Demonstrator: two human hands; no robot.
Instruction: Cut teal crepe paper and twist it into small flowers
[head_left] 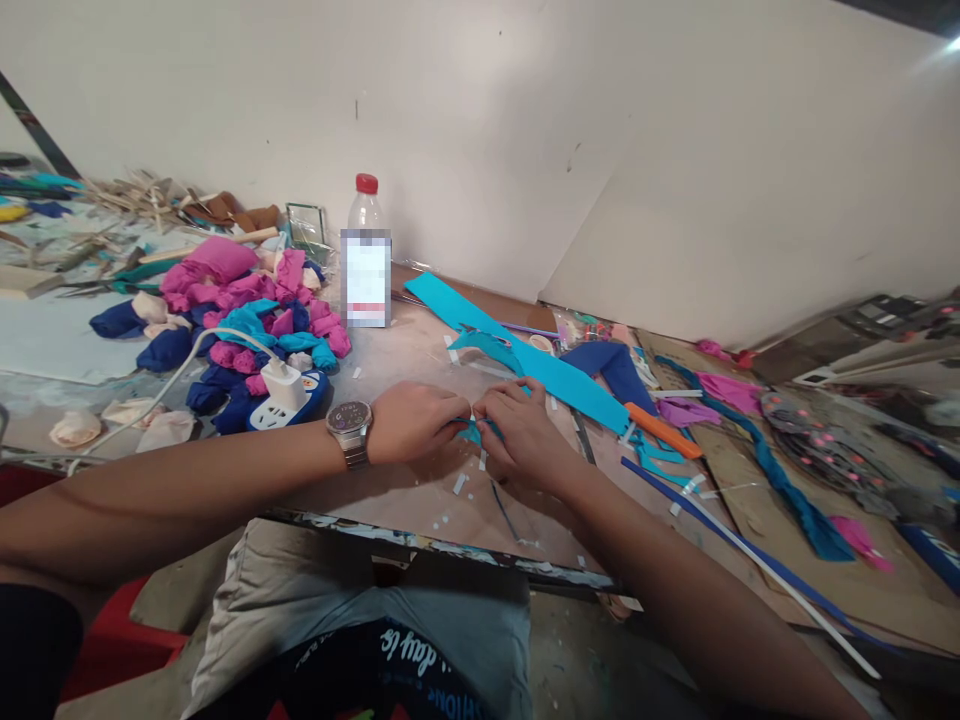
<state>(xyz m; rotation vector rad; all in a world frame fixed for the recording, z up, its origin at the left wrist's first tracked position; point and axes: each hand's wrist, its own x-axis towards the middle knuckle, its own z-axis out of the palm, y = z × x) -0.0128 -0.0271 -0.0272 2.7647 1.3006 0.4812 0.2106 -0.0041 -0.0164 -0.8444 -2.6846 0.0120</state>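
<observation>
Hands meet at the middle of the worktable (405,350). Left hand (416,421) reaches in from the left with the forearm level, a wristwatch (349,428) on the wrist, fingers curled together and pinched on a small teal scrap (472,432). Right hand (517,425) comes in from the lower right, knuckles up, fingers bent and closed on the same scrap from the other side. Fingertips of both hands touch.

Most of the scrap is covered by the fingers; its shape cannot be made out. The label of the plastic bottle (366,262) is blurred.

A long teal strip (525,358) lies just beyond the hands, running diagonally toward the wall. A heap of pink and blue fabric pieces (240,320) sits to the left, with a power strip (289,398) at its near edge. The worn tabletop stands in a corner of plain pale walls.
</observation>
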